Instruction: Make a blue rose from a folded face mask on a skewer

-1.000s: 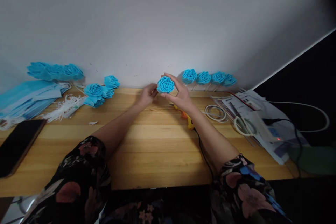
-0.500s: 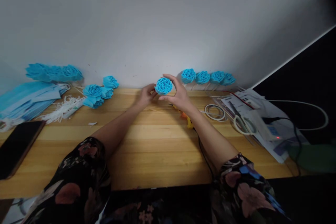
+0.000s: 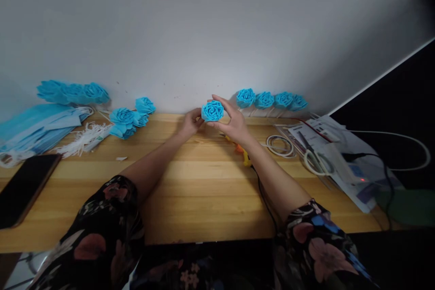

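Big wooden table (image 3: 204,190) in front of me, with a row of finished blue roses (image 3: 271,99) at the far edge by the wall. My right hand (image 3: 234,123) and left hand (image 3: 190,123) have fingers pinched around one blue paper rose (image 3: 212,111), lifted above the far middle of the table.

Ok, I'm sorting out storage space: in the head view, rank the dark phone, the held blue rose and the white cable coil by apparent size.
1. dark phone, though it lies nearer the camera.
2. white cable coil and blue rose, held by both hands: too alike to rank.
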Demonstrator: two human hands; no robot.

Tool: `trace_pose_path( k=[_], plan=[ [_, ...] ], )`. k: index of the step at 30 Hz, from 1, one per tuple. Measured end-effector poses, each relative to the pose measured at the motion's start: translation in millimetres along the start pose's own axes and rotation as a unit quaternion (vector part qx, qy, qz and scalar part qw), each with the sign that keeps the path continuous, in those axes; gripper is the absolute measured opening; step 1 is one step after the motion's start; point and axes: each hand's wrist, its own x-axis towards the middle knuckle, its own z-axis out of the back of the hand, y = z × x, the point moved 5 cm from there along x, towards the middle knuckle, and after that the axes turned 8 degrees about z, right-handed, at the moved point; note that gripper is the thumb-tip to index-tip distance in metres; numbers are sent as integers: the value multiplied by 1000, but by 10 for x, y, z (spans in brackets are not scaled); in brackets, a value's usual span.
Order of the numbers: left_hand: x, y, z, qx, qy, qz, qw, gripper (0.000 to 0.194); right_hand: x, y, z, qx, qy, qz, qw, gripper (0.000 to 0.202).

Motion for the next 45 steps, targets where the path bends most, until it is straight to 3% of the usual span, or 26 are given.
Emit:
trace_pose_path(
  k=[7, 12, 17, 23, 27, 32, 39, 45],
  plan=[
    [-1, 53, 0, -10, 2, 20, 1000, 36, -26, -35, -24, -22, -24, -5, 999, 79],
    [-13, 26, 17, -13, 11, 19, 1000, 46, -30, -63, -71, -21, 5, -2, 1000, 106],
    [-14, 2, 27, 3, -14, 15, 1000, 35, -5, -51, -86, 2, 49, 21, 999, 130],
    [-6, -29, 25, -21, -3, -15, 1000, 39, -21, -51, -90, -6, 57, 22, 998, 108],
    [-3, -35, 18, -11, -2, -33, 999, 34, -33, -58, -84, -28, 27, 18, 999, 84],
    [21, 8, 8, -14, -13, -27, 999, 32, -26, -66, -75, -33, -7, 23, 999, 74],
    [13, -8, 37, -11, -15, -30, 999, 36, -34, -116, -80, -23, -29, 5, 999, 76],
    [-9, -19, 41, -6, -12, -6, 1000, 45, -21, -91, -72, -7, -6, 10, 1000, 102]
  ],
)
